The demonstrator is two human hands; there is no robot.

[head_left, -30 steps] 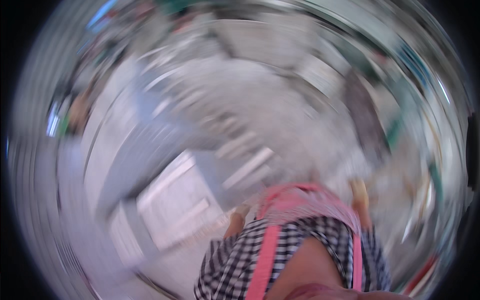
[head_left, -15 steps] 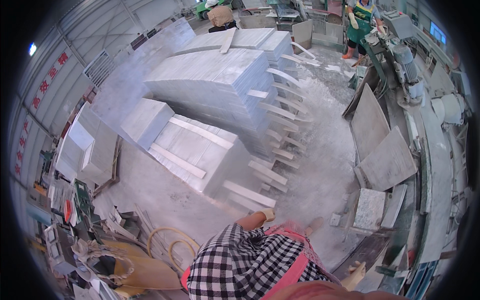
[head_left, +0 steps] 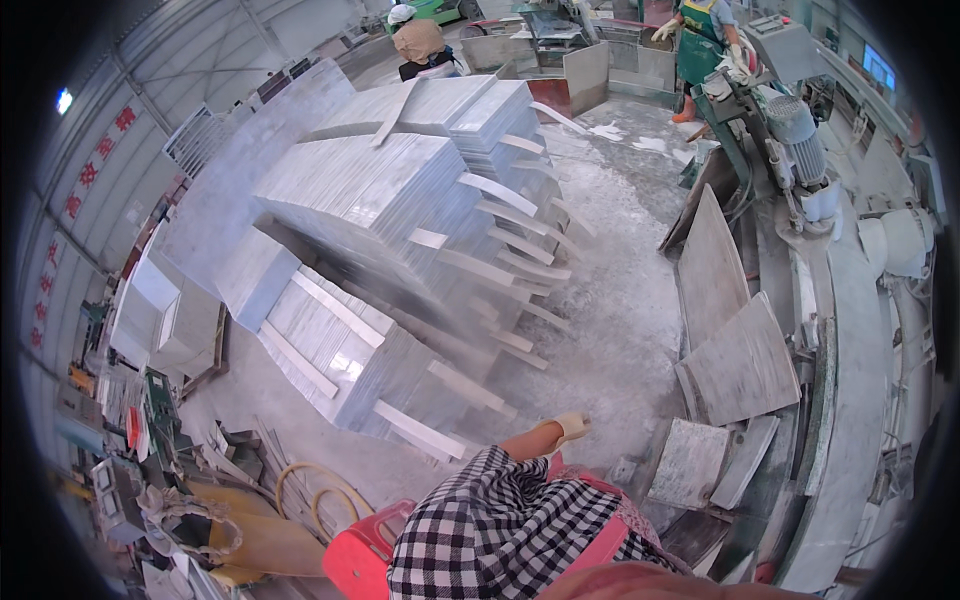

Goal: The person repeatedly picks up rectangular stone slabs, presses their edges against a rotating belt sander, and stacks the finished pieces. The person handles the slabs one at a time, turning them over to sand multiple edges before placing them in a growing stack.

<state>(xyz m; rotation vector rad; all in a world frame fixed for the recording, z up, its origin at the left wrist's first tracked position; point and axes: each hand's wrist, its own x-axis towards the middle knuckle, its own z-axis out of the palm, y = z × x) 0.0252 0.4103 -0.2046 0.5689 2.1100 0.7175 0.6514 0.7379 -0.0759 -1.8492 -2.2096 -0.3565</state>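
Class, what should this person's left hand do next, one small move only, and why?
Perhaps move the left hand slightly right, toward the pale slab: the gloved hand appears to hold nothing, and the slab lies to its right with its broad face uncovered.

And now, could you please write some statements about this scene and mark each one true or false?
1. The left hand is gloved. True.
2. The apron at the upper right is red. False: that apron is green.
3. Strips lie across the near stack. True.
4. The yellow hose lies straight. False: the hose is looped.
5. The motor is to the right of the near stack. True.
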